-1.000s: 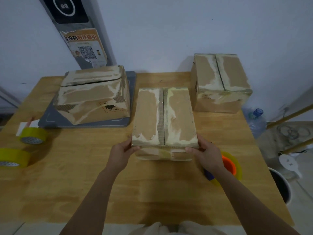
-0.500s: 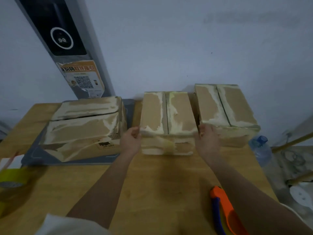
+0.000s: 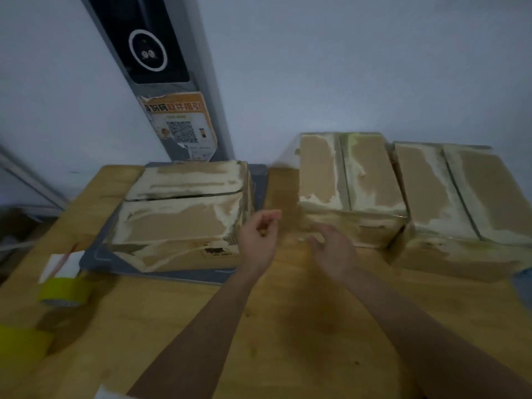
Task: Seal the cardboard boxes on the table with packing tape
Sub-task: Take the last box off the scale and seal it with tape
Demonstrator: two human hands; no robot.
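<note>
Cardboard middle box (image 3: 349,180) lengthwise toward wall (image 3: 345,67)

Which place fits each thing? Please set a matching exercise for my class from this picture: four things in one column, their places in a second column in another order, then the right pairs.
Things
1. left box
2. middle box
3. yellow tape roll
4. orange poster

Places
A. on the grey post by the wall
B. on the grey tray
C. near the table's left edge
D. beside the right box

Pairs: 1-B, 2-D, 3-C, 4-A
</note>
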